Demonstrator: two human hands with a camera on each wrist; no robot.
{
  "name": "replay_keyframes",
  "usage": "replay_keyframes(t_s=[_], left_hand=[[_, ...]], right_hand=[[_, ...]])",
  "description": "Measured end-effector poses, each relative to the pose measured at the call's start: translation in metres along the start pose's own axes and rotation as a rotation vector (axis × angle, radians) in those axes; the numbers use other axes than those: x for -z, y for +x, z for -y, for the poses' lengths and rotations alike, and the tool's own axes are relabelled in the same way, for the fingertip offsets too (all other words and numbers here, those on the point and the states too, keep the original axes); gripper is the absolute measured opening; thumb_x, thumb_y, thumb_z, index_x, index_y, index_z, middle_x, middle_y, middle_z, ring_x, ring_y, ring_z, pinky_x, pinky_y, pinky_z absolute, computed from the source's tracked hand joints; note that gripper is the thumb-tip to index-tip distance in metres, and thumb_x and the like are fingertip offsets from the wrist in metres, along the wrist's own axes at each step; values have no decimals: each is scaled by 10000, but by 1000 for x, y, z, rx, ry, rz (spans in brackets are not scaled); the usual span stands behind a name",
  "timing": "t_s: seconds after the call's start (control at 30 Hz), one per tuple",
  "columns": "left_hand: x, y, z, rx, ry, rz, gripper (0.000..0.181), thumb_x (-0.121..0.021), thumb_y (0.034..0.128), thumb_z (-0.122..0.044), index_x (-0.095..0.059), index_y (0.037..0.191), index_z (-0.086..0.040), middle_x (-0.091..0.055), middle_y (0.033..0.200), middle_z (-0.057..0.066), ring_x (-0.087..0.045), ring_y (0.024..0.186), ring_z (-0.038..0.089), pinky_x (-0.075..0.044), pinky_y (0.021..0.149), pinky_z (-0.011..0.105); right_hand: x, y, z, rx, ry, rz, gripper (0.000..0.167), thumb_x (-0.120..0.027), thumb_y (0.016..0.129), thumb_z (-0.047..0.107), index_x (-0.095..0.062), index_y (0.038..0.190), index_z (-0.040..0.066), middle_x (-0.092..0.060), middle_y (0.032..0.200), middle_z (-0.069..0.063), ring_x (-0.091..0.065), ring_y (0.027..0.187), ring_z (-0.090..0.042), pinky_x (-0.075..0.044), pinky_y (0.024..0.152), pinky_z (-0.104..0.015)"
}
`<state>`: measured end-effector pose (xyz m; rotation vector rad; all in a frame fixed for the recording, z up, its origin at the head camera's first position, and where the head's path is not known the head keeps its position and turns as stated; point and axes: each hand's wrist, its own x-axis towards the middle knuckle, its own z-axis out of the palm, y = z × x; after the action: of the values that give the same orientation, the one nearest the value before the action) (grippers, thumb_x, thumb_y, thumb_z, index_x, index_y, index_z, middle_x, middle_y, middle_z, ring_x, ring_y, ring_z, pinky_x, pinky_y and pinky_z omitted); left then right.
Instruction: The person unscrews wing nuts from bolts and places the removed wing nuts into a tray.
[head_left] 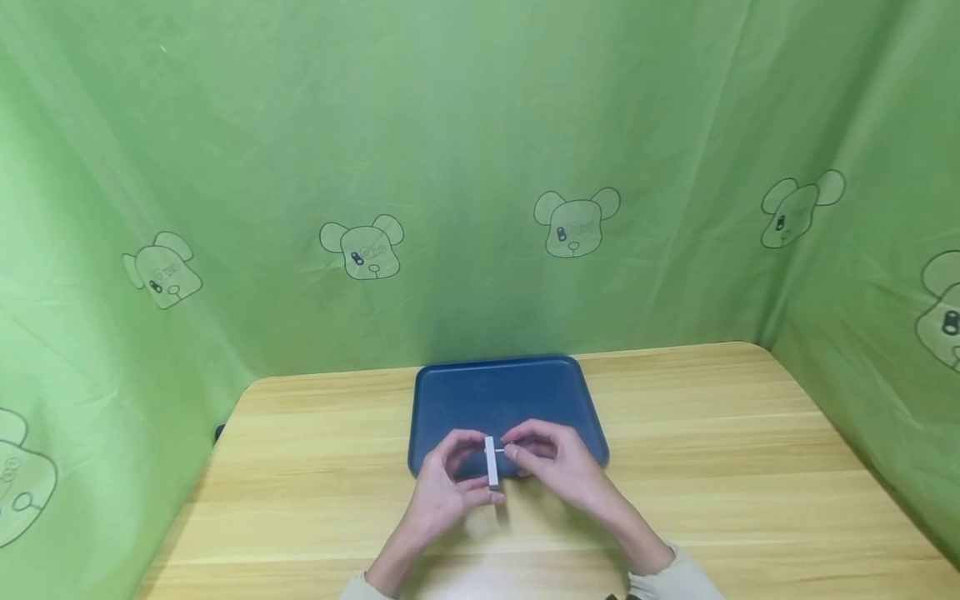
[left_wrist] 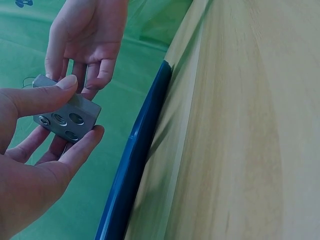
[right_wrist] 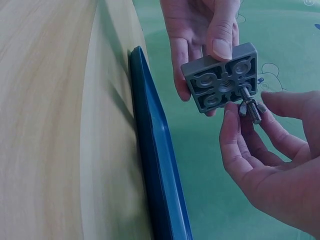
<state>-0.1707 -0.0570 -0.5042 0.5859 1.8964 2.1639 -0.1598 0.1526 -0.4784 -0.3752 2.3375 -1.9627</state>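
My left hand [head_left: 441, 498] holds a small square grey block [right_wrist: 212, 70] by its edges, between the thumb and fingers, above the front edge of the blue tray. Several round holes and a ribbed back show on the block in the right wrist view; its flatter face [left_wrist: 86, 109] shows in the left wrist view. A threaded bolt [right_wrist: 255, 117] sticks out of one corner hole on the ribbed side. On its thread sits a wing nut [right_wrist: 243, 108], which the fingertips of my right hand [head_left: 564, 468] pinch.
The blue tray [head_left: 495, 392] lies on the light wooden table [head_left: 720, 450], towards its back edge. Green curtains [head_left: 465, 125] printed with bear heads stand behind the table and along both sides.
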Motion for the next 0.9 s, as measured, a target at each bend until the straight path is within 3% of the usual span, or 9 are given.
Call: replay_keyframes(t_s=[0.1, 0.33, 0.67, 0.9], left_hand=[[0, 0, 0, -4, -8, 2, 701, -812, 655, 214, -558, 1280, 26, -510, 1365, 344, -469, 1340, 525, -611, 964, 414], [-1, 0, 0, -4, 9, 2, 706, -820, 647, 204, -564, 1277, 15, -515, 1362, 340, -502, 1329, 486, -612, 962, 400], [-1, 0, 1, -7, 1, 2, 693, -821, 655, 204, -569, 1272, 12, -516, 1356, 343, -482, 1332, 517, -614, 960, 396], [0, 0, 1, -8, 0, 5, 690, -825, 657, 202, -571, 1270, 13, -516, 1356, 340, -466, 1347, 517, -613, 962, 400]], right_hand=[[0, 0, 0, 2, 10, 2, 256, -687, 991, 161, -683, 1139, -48, -674, 1156, -279, -705, 1028, -402, -665, 806, -333], [1, 0, 1, 10, -15, -14, 272, -642, 1021, 187, -679, 1114, -66, -693, 1114, -242, -716, 952, -291, -666, 797, -339], [1, -1, 2, 30, 4, -24, 223, -675, 995, 138, -695, 1094, -60, -689, 1126, -272, -726, 971, -303, -668, 799, -346], [1, -1, 3, 28, 6, -28, 205, -703, 974, 126, -698, 1077, -52, -692, 1109, -258, -707, 1022, -393, -667, 810, -351]])
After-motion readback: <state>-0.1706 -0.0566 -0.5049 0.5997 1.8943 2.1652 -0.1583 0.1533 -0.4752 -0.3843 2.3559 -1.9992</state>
